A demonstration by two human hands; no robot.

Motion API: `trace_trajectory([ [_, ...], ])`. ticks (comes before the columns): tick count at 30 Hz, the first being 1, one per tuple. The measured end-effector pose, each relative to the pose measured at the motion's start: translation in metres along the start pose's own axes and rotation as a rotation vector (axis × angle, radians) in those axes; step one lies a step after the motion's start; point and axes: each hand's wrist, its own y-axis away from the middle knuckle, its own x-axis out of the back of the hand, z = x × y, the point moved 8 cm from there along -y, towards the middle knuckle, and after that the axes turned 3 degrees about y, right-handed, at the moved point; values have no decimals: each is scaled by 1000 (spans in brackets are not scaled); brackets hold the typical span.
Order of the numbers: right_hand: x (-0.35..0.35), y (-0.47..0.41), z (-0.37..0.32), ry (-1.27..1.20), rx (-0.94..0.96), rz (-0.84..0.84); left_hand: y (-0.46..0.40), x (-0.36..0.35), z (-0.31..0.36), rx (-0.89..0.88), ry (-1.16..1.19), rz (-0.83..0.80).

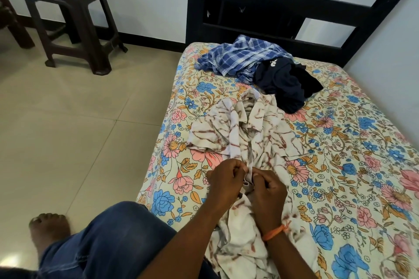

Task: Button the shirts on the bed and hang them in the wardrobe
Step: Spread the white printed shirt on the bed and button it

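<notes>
I take the bed (340, 165) as my landmark. On it, nearest me, lies one shirt (238, 133); beyond it, toward the headboard (260, 2), two more garments (256, 63) lie heaped together. Left of the bed, on the floor (79, 120), stands a stool (68, 13).

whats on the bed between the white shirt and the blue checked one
In the head view, a dark navy garment lies between them, its edge over the checked shirt and just short of the white shirt; left of it, only bare floral sheet.
</notes>
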Motion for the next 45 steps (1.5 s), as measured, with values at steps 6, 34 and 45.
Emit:
trace_trajectory([
  [6,3,-9,18,-31,-160,-77,1,1,4,-9,3,-31],
  [34,-6,-1,20,80,-117,-42,5,12,15,33,34,61],
  [45,-9,-6,17,-136,-328,-137,-7,2,6,21,-144,45],
])
